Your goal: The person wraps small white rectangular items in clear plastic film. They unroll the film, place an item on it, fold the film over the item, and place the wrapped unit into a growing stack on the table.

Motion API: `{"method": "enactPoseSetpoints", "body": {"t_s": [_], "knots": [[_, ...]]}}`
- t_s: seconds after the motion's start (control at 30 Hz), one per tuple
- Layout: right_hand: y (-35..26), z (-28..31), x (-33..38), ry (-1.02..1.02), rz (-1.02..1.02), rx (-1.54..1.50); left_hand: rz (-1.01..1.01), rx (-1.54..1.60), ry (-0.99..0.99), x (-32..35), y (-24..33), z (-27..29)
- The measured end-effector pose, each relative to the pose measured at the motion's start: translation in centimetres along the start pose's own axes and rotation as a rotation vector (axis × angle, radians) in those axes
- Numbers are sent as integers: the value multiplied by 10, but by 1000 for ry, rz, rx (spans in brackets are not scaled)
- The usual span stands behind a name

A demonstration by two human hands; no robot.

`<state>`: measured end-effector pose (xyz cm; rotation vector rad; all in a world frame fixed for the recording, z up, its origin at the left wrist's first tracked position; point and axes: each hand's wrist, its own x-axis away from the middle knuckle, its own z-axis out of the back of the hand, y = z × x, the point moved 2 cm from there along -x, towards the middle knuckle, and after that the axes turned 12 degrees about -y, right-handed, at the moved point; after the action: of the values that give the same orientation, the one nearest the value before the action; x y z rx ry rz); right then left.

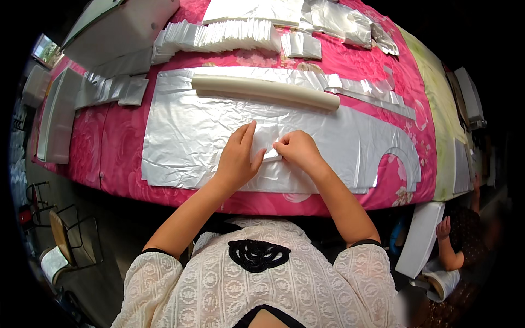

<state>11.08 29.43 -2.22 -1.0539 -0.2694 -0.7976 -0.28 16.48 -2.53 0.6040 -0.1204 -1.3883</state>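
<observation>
A flat stack of silvery-white plastic bags (pixel 183 128) lies in front of me, with curved handle cut-outs at its right end. On it, between my hands, is a small folded plastic bag (pixel 266 136). My left hand (pixel 236 156) rests at the left side of this folded piece, fingers stretched out and thumb apart. With fingertips pinched together, my right hand (pixel 301 151) grips the folded bag's right edge. Beyond both hands a long cream-coloured tube (pixel 265 92) lies across the stack.
A long row of folded bags (pixel 219 39) stands at the back, near a large white box (pixel 117 35). More bags (pixel 333 22) lie behind. A white bin (pixel 59 117) is at the left on the pink floral cloth (pixel 117 147). Another person's arm (pixel 448 251) shows at lower right.
</observation>
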Motion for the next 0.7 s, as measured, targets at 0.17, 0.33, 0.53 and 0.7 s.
{"method": "enactPoseSetpoints", "body": {"t_s": [0.17,0.33,0.53,0.7], "knots": [[3,-2,-2,47,-1,42,3,-124,-316,-5,12,-29],[-2,-2,9,76,13,85,94,-174,-391,-5,11,-37],[2,14,26,73,-28,417,45,-92,-312,0,9,-33],[-21,12,18,338,460,562,160,694,-207,44,3,8]]}}
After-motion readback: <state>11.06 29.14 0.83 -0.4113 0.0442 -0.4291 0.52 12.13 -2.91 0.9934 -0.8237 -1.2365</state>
